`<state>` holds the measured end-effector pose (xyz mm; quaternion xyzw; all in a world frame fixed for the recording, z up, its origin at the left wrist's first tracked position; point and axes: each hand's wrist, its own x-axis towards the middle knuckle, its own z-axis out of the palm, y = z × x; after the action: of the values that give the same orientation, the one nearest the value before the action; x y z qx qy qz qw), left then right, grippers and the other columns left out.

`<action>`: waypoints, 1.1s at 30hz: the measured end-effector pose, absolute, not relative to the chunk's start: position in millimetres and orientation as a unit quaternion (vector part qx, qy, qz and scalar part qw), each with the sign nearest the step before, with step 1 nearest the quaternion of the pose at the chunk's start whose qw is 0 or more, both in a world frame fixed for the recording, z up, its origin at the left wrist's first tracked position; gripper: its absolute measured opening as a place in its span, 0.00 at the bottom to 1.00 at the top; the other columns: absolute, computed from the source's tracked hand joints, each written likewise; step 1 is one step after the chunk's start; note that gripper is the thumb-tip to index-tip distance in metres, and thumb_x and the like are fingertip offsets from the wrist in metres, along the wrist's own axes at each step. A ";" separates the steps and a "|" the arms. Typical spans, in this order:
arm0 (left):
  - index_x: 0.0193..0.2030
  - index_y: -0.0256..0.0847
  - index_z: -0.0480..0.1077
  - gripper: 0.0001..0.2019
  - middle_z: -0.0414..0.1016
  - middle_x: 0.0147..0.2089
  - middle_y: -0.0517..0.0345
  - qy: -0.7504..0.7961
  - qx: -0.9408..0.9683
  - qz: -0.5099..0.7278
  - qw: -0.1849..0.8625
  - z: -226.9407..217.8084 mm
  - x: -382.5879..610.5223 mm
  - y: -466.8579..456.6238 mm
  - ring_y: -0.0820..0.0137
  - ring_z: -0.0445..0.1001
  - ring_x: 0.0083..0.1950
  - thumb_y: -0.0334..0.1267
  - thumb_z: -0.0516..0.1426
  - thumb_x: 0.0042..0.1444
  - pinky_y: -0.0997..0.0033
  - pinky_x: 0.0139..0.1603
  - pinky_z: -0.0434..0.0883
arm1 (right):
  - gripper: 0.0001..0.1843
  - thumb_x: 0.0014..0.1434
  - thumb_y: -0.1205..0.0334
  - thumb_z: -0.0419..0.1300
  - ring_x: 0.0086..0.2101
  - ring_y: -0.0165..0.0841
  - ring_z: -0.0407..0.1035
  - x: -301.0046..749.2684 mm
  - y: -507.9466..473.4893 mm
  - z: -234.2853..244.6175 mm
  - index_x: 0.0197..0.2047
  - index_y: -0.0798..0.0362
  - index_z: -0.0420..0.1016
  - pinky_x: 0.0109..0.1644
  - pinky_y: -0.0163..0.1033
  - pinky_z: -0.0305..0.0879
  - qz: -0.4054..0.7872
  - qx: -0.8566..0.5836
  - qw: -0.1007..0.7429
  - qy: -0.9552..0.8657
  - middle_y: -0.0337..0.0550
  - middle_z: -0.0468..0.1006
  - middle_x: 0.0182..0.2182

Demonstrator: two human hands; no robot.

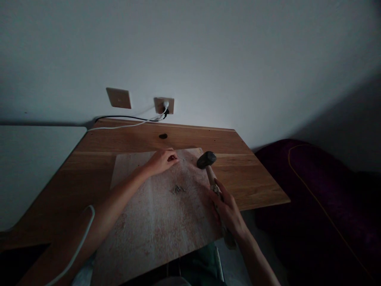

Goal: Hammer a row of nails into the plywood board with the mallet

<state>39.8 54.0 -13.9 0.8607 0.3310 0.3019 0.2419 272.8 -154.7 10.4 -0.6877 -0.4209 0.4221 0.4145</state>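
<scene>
Right hand (228, 210): fingers gripping 1 mallet (206, 160). Left hand (162, 162): fingers pinched closed (contents too small to tell), at 11 o'clock from nails (177, 189) on pale board (154, 234).

A: Left hand (162, 162)?
B: Sitting upper centre of frame, wrist slightly bent, fingertips (173, 158) are pinching together.
A: Left forearm (111, 208)?
B: Is stretching diagonally from lower left.
A: Right hand (226, 210)?
B: Is gripping right of centre, fingers curled; right forearm (256, 258) is rising from the lower right.
</scene>
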 end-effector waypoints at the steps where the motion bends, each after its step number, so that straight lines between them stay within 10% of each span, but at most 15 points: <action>1: 0.36 0.39 0.77 0.04 0.77 0.36 0.55 0.329 0.861 0.302 0.244 -14.8 39.7 54.9 0.68 0.76 0.38 0.34 0.61 0.63 0.67 0.43 0.72 | 0.47 0.62 0.39 0.63 0.14 0.27 0.56 271.8 -153.9 13.0 0.75 0.57 0.58 0.15 0.31 0.57 0.429 -0.682 0.416 -0.421 0.26 0.64 0.17; 7: 0.41 0.39 0.77 0.03 0.78 0.40 0.54 0.332 0.862 0.288 0.253 -18.0 39.2 56.8 0.65 0.78 0.42 0.35 0.62 0.63 0.65 0.47 0.72 | 0.47 0.65 0.41 0.61 0.12 0.26 0.54 254.6 -140.6 34.4 0.78 0.56 0.53 0.12 0.28 0.51 0.483 -0.626 0.413 -0.453 0.24 0.63 0.14; 15: 0.61 0.42 0.68 0.33 0.70 0.56 0.47 0.369 0.853 0.294 0.225 -19.1 37.8 52.3 0.53 0.74 0.58 0.45 0.72 0.50 0.54 0.61 0.72 | 0.39 0.68 0.47 0.58 0.13 0.25 0.59 222.9 -121.9 44.0 0.76 0.54 0.58 0.13 0.28 0.55 0.480 -0.609 0.340 -0.532 0.27 0.67 0.20; 33: 0.43 0.38 0.77 0.06 0.76 0.43 0.52 0.377 0.855 0.275 0.225 -16.6 39.7 53.0 0.62 0.78 0.44 0.38 0.65 0.62 0.65 0.48 0.73 | 0.44 0.67 0.47 0.58 0.14 0.27 0.57 214.4 -125.9 39.6 0.79 0.57 0.52 0.13 0.30 0.55 0.480 -0.632 0.364 -0.487 0.27 0.64 0.18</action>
<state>39.7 53.0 -16.6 0.8555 0.3767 0.2748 0.2254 214.4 -125.9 39.6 -0.6318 -0.4873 0.4802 0.3645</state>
